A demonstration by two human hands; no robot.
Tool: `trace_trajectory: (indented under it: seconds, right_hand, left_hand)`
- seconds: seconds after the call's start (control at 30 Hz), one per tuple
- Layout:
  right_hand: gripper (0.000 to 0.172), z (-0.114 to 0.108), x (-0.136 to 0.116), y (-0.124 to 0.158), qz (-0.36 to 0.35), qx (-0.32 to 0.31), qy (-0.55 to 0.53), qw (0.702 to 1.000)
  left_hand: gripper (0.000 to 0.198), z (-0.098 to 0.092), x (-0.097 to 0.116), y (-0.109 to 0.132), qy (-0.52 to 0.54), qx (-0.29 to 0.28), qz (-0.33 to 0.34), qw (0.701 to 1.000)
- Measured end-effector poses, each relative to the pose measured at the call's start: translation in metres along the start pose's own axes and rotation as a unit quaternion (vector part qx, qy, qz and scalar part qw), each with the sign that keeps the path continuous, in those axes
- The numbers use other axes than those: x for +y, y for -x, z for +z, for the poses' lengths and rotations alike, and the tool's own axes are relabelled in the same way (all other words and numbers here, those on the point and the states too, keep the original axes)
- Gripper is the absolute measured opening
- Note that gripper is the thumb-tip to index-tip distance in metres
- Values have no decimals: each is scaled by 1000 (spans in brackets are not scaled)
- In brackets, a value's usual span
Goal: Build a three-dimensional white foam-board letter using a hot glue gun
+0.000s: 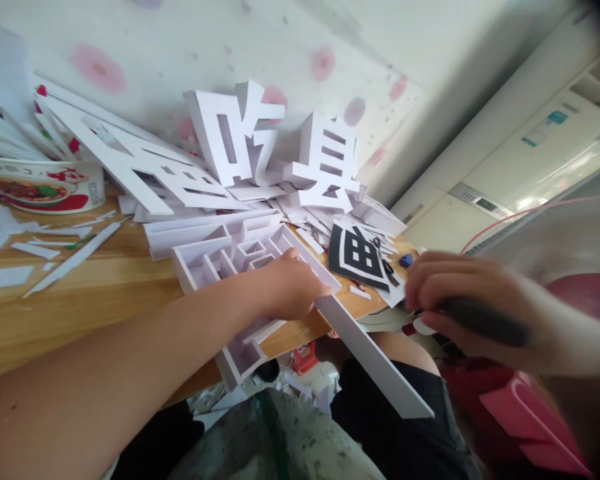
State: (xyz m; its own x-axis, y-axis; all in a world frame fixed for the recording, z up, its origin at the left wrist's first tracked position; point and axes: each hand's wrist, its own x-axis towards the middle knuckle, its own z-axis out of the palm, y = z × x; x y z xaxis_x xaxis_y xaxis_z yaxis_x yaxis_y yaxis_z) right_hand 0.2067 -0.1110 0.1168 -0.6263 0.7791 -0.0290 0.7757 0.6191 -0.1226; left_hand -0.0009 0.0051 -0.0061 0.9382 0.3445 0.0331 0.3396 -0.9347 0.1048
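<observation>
My left hand [290, 283] rests with curled fingers on a white foam-board letter frame [215, 257] lying on the wooden table [80, 300]. It presses a long white foam strip [375, 357] that juts past the table edge over my lap. My right hand [460, 307], blurred by motion, is closed around a dark pen-like tool [485, 321] just right of a black and white character cutout [357, 257].
Finished white 3D characters [280, 150] are piled against the wall. Foam scraps [45, 250] litter the left of the table beside a printed bowl [45, 187]. A pink stool [535, 417] stands at lower right, with a white appliance [520, 160] behind it.
</observation>
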Motion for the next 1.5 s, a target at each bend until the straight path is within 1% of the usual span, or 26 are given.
trace_trajectory:
  seconds: [0.1, 0.17, 0.23, 0.27, 0.3, 0.37, 0.43, 0.47, 0.53, 0.6, 0.67, 0.7, 0.73, 0.77, 0.8, 0.87, 0.93, 0.97, 1.0, 1.03, 1.1, 1.17, 1.27, 1.33, 1.4, 1.5]
  right_hand:
    - [7, 41, 2, -7, 110, -53, 57, 991]
    - [11, 69, 4, -16, 156, -94, 79, 980]
    - [13, 86, 9, -23, 183, -114, 85, 973]
    - [14, 88, 12, -25, 193, -116, 85, 971]
    - [14, 87, 15, -26, 200, -117, 83, 969]
    - [12, 74, 21, -25, 203, -117, 72, 970]
    - [9, 52, 25, -22, 176, -112, 60, 976]
    - [10, 39, 26, -21, 153, -103, 56, 981]
    - [18, 15, 26, -22, 103, -70, 59, 990]
    - [22, -4, 26, -29, 61, -35, 70, 995]
    - [22, -19, 28, -41, 26, 13, 105, 994]
    - [21, -25, 30, -46, 14, 62, 137, 988]
    - [19, -30, 33, -51, 7, 132, 176, 976]
    - [17, -34, 36, -54, 5, 218, 212, 953]
    - [15, -37, 40, -55, 7, 314, 235, 920]
    - [18, -35, 47, -53, 20, 498, 224, 837]
    - [27, -19, 55, -48, 42, 648, 143, 747]
    - [30, -7, 61, -45, 51, 682, 106, 722]
    - [32, 8, 66, -43, 63, 698, 79, 709]
    - [31, 24, 73, -42, 81, 696, 57, 711]
    - [27, 54, 86, -43, 140, 665, 20, 733]
    - [25, 75, 100, -47, 183, 676, -22, 713]
    - [35, 89, 121, -53, 271, 637, -203, 692]
    - [46, 92, 134, -56, 308, 604, -332, 656]
    - [52, 94, 144, -58, 315, 603, -418, 603]
    - [50, 97, 153, -59, 303, 613, -503, 529]
  left_hand:
    - [44, 0, 0, 0, 34, 22, -13, 999]
    - [43, 1, -1, 1, 55, 39, -15, 998]
    - [43, 3, -3, 2, 71, 47, -14, 996]
    - [42, 3, -3, 2, 82, 52, -14, 995]
    - [41, 2, -2, 2, 93, 65, -12, 993]
    - [39, -3, 0, 4, 118, 115, -3, 986]
    - [39, -11, 3, 6, 146, 171, 2, 975]
    - [37, -16, 5, 7, 162, 184, 1, 969]
    - [26, -25, 6, 10, 201, 178, -16, 963]
    - [16, -32, 5, 13, 252, 175, -53, 950]
    - [18, -37, 0, 16, 335, 204, -102, 914]
    - [19, -39, -3, 16, 387, 225, -130, 885]
    - [20, -40, -6, 16, 442, 246, -158, 848]
    - [21, -41, -9, 16, 499, 269, -185, 803]
    - [21, -42, -12, 16, 549, 293, -212, 754]
    - [22, -43, -16, 14, 613, 348, -248, 665]
    - [23, -44, -19, 12, 632, 403, -260, 608]
    - [24, -44, -20, 12, 634, 430, -261, 587]
    - [26, -44, -21, 11, 634, 456, -261, 568]
    - [27, -44, -22, 11, 635, 482, -259, 545]
    - [29, -44, -24, 11, 639, 523, -253, 505]
    - [33, -44, -26, 11, 638, 545, -244, 486]
    - [31, -43, -30, 11, 639, 559, -230, 476]
    - [28, -42, -33, 10, 643, 557, -226, 474]
    - [28, -41, -34, 9, 657, 550, -227, 463]
    - [30, -38, -34, 9, 677, 535, -241, 444]
